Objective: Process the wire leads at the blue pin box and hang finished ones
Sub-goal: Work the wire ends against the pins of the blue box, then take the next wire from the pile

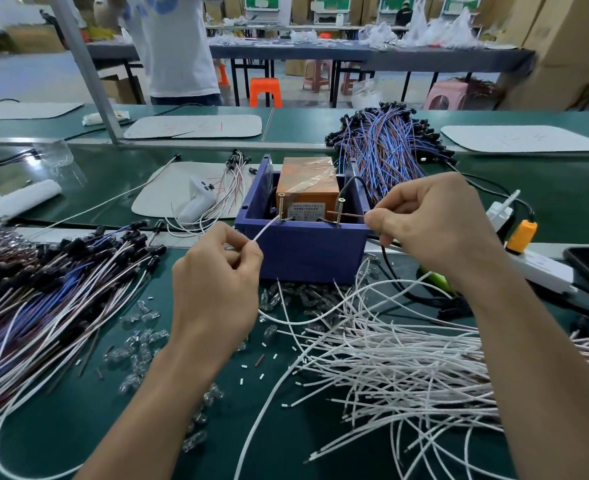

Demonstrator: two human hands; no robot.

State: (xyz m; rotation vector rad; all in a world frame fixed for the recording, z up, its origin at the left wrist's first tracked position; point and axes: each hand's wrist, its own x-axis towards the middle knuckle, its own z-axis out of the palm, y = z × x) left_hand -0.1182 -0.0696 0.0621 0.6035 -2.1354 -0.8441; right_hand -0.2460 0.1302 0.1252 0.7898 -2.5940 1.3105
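A green-topped desk point(563, 202) spans the room, a slanted metal post point(85, 71) rising from it at left. Beyond, on a pale grey floor point(26, 81), a long dark desk point(424, 58) carries clear plastic bags point(438, 29), with an orange stool point(265, 91) and pink stools point(317, 76) by its legs. Cardboard boxes point(570, 46) stack high at right.

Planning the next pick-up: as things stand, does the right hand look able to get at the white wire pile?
Likely yes, once freed: the pile lies open just below the right hand, nothing between. But that hand now pinches a brown lead at the blue box.
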